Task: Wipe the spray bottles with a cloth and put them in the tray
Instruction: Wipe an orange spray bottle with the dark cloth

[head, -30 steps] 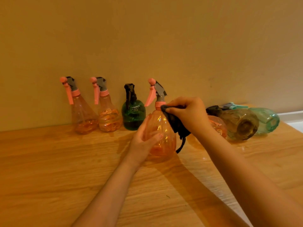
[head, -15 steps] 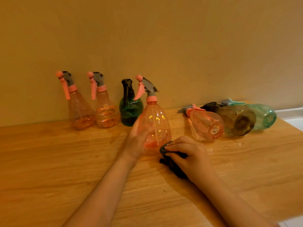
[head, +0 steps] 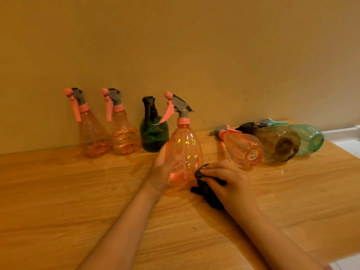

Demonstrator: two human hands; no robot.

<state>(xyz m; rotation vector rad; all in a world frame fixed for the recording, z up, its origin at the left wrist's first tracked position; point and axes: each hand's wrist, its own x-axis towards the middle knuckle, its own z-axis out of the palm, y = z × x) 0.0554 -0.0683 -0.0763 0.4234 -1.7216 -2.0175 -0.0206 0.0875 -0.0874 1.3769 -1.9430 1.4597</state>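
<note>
A pink spray bottle (head: 187, 151) stands upright on the wooden table (head: 78, 191), mid-frame. My left hand (head: 165, 168) holds its lower body from the left and behind. My right hand (head: 229, 182) grips a dark cloth (head: 206, 190) and presses it against the bottle's lower right side, near the table. Two more pink bottles (head: 91, 137) (head: 124, 137) and a dark green bottle (head: 153, 133) stand by the wall. On the right lie a pink bottle (head: 241, 149), a brown bottle (head: 278, 143) and a teal bottle (head: 309, 137). A white tray (head: 344, 137) shows at the right edge.
A plain wall (head: 175, 55) runs directly behind the bottles. The table's right edge drops off near the tray, and a pale surface (head: 344, 264) shows at the bottom right corner.
My right hand has carried the cloth down from the bottle's neck to its base. The bottle's trigger now points more to the left. In the last half second the hands barely moved.
</note>
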